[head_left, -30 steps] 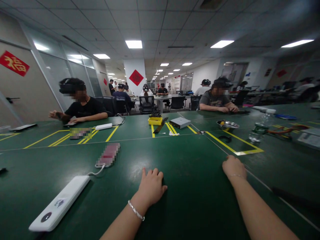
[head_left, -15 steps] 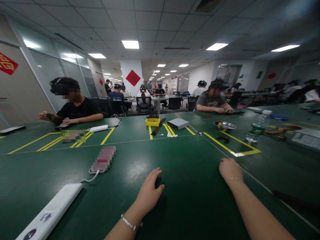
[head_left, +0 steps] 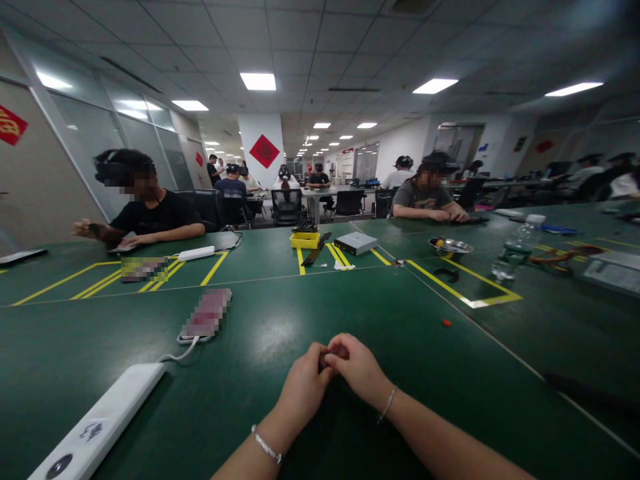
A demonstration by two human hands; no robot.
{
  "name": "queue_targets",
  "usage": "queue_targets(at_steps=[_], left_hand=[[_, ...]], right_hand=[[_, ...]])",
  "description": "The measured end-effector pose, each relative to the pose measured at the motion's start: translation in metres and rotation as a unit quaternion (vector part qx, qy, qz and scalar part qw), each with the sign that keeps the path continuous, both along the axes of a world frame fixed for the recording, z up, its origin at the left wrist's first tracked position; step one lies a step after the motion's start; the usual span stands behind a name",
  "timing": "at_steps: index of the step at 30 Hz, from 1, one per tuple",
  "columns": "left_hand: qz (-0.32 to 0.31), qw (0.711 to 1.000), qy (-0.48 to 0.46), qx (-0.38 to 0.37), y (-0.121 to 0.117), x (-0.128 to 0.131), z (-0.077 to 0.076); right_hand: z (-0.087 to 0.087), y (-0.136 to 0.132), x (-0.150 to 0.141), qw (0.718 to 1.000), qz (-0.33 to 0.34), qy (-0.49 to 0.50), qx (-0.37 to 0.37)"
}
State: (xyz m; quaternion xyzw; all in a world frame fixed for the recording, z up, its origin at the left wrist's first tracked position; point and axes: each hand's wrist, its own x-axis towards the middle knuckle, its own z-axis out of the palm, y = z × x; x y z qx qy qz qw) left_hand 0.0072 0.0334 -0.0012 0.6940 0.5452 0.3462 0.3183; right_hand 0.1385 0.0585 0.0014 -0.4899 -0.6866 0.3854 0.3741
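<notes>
My left hand and my right hand meet over the green table, fingertips touching. The fingers of both are closed in a pinch. Whatever may be between them is hidden by the fingers. To the right of my hands, a small red piece lies by itself on the table; its kind is too small to tell.
On the left lie a white power strip and a phone on a cable. Farther back are a yellow tray, a grey metal box, a metal bowl and a water bottle. Two people sit opposite.
My right hand has moved left to meet my left hand, and the fingers of the left have closed. The red piece now shows near where my right hand was.
</notes>
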Motion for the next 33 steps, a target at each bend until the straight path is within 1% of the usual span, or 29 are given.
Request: queue_targets(at_steps=[3, 5, 7, 9, 10, 12, 13, 14, 15, 17, 19, 21, 23, 24, 25, 27, 28, 29, 30, 31, 33], left_hand=[[0.015, 1.000, -0.016, -0.012, 0.004, -0.002, -0.001], [0.018, 0.997, -0.071, -0.034, 0.008, -0.003, -0.002], [0.008, 0.986, -0.155, -0.064, 0.011, -0.005, -0.003], [0.002, 0.968, -0.228, -0.101, 0.014, -0.008, -0.002], [0.004, 0.961, -0.251, -0.121, 0.016, -0.009, -0.002], [0.025, 0.948, -0.281, -0.144, 0.018, -0.012, 0.000], [0.028, 0.945, -0.290, -0.150, 0.019, -0.013, 0.000], [0.034, 0.942, -0.297, -0.153, 0.019, -0.014, 0.000], [0.038, 0.940, -0.301, -0.154, 0.019, -0.014, 0.001], [0.043, 0.940, -0.302, -0.152, 0.018, -0.014, 0.001], [0.047, 0.943, -0.296, -0.146, 0.017, -0.014, 0.001], [0.046, 0.947, -0.287, -0.138, 0.016, -0.013, 0.002], [0.044, 0.952, -0.275, -0.130, 0.016, -0.013, 0.002], [0.042, 0.954, -0.268, -0.125, 0.016, -0.013, 0.002], [0.040, 0.957, -0.260, -0.121, 0.016, -0.013, 0.002], [0.034, 0.961, -0.250, -0.114, 0.017, -0.013, 0.002], [0.031, 0.961, -0.252, -0.113, 0.017, -0.012, 0.002], [0.027, 0.959, -0.259, -0.114, 0.017, -0.012, 0.002], [0.023, 0.955, -0.271, -0.115, 0.016, -0.011, 0.003], [0.019, 0.951, -0.284, -0.116, 0.016, -0.011, 0.003], [0.015, 0.945, -0.304, -0.119, 0.015, -0.010, 0.004]], right_hand=[[0.004, 0.004, 0.012, 0.999, 0.027, -0.036, 0.030], [0.009, 0.012, 0.029, 0.992, 0.022, -0.090, 0.084], [0.012, 0.025, 0.052, 0.973, -0.021, -0.179, 0.147], [0.013, 0.039, 0.082, 0.934, -0.107, -0.292, 0.174], [0.011, 0.046, 0.099, 0.910, -0.159, -0.345, 0.166], [0.007, 0.057, 0.134, 0.862, -0.261, -0.419, 0.117], [0.004, 0.061, 0.150, 0.843, -0.299, -0.439, 0.087], [0.001, 0.064, 0.165, 0.829, -0.325, -0.450, 0.059], [-0.002, 0.065, 0.178, 0.822, -0.339, -0.456, 0.035], [-0.005, 0.066, 0.195, 0.820, -0.341, -0.461, 0.005], [-0.004, 0.065, 0.204, 0.822, -0.330, -0.463, -0.009], [-0.001, 0.064, 0.203, 0.827, -0.326, -0.457, -0.012], [0.004, 0.062, 0.193, 0.846, -0.327, -0.421, -0.001], [0.007, 0.060, 0.183, 0.865, -0.324, -0.384, 0.008], [0.009, 0.058, 0.169, 0.892, -0.312, -0.328, 0.014], [0.013, 0.049, 0.132, 0.954, -0.252, -0.160, -0.004], [0.014, 0.044, 0.109, 0.978, -0.197, -0.049, -0.038], [0.014, 0.037, 0.085, 0.984, -0.141, 0.075, -0.084], [0.014, 0.030, 0.062, 0.968, -0.108, 0.188, -0.126], [0.013, 0.023, 0.040, 0.941, -0.097, 0.285, -0.152], [0.011, 0.010, 0.007, 0.884, -0.106, 0.414, -0.193]])
